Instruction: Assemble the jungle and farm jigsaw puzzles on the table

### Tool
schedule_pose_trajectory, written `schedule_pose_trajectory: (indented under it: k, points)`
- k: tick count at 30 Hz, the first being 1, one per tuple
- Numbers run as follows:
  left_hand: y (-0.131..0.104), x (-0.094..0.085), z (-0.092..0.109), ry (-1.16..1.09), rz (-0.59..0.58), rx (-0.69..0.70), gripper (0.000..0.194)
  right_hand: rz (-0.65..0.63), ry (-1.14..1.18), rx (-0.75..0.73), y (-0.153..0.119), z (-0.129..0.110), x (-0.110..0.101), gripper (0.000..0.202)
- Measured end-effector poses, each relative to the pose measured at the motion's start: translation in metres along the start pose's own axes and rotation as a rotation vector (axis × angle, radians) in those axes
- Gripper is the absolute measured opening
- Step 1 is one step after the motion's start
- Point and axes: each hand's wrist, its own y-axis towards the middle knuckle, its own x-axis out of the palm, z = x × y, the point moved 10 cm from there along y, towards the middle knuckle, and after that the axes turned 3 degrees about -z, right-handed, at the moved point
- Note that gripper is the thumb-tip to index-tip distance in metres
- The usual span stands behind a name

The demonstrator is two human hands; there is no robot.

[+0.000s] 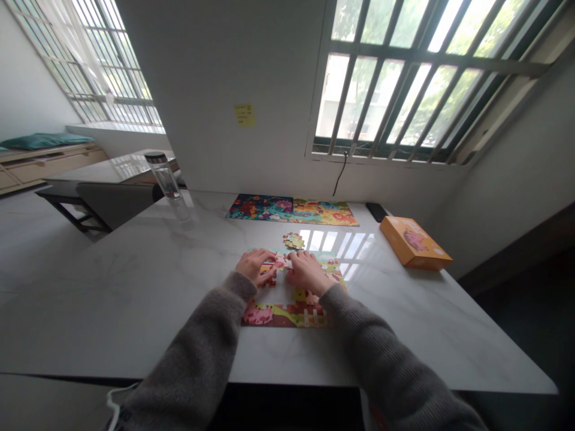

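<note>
A partly assembled jigsaw puzzle (pixel 287 316) lies on the white marbled table, with a pale gap in its middle. My left hand (pixel 257 265) rests over its upper left part, fingers curved around a pink piece near the top of the gap. Across the gap, my right hand (pixel 306 270) lies on the upper right part, its fingers bent inward and the tips touching the puzzle. Whether that hand grips a piece is too small to tell. Just beyond both hands sits a small pile of loose pieces (pixel 293 240).
Two colourful picture sheets (pixel 261 208) lie by the wall. An orange box (pixel 414 242) and a black phone (pixel 376 212) are at the right. A clear bottle (pixel 164 176) stands at the back left. The table's front edge (pixel 287 382) runs below my forearms.
</note>
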Motion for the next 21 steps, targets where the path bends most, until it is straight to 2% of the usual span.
schedule_pose_trajectory:
  k: [5, 9, 11, 14, 18, 21]
  points:
    - [0.0, -0.003, -0.001, 0.01, 0.005, -0.024, 0.02, 0.033, -0.032, -0.067, 0.005, -0.007, 0.002, 0.028]
    - [0.0, -0.004, -0.002, -0.005, 0.014, -0.022, 0.02, 0.061, 0.029, -0.061, 0.008, 0.008, -0.009, 0.039]
    - [0.0, -0.002, -0.001, -0.018, 0.005, -0.004, 0.02, 0.094, 0.072, -0.03, 0.008, 0.028, -0.018, 0.043]
    - [0.0, 0.007, 0.005, -0.039, -0.026, 0.045, 0.02, 0.126, 0.132, 0.044, 0.001, 0.074, -0.026, 0.045]
    - [0.0, 0.024, 0.013, -0.095, -0.084, 0.101, 0.019, 0.118, 0.19, 0.184, -0.016, 0.144, -0.016, 0.043]
    - [0.0, 0.034, 0.016, -0.11, -0.114, 0.106, 0.02, 0.09, 0.218, 0.233, -0.026, 0.175, -0.003, 0.04]
